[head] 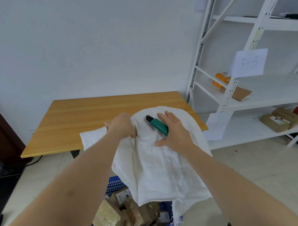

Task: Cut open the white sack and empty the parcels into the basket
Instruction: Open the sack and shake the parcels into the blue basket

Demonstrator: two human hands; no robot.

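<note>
The white sack (158,168) hangs limp over the blue basket (114,184), its open lower end draping into it. My left hand (122,124) is shut on a bunched fold at the sack's upper left. My right hand (176,132) presses a green utility knife (158,126) with a black tip against the top of the sack; its fingers are spread and the knife lies under the palm. Several brown parcels (120,215) lie piled in the basket below the sack.
A wooden table (91,116) stands just behind the sack, against the white wall. White metal shelving (251,95) at the right holds orange and brown boxes and a paper tag marked 3-3. A dark door is at the far left.
</note>
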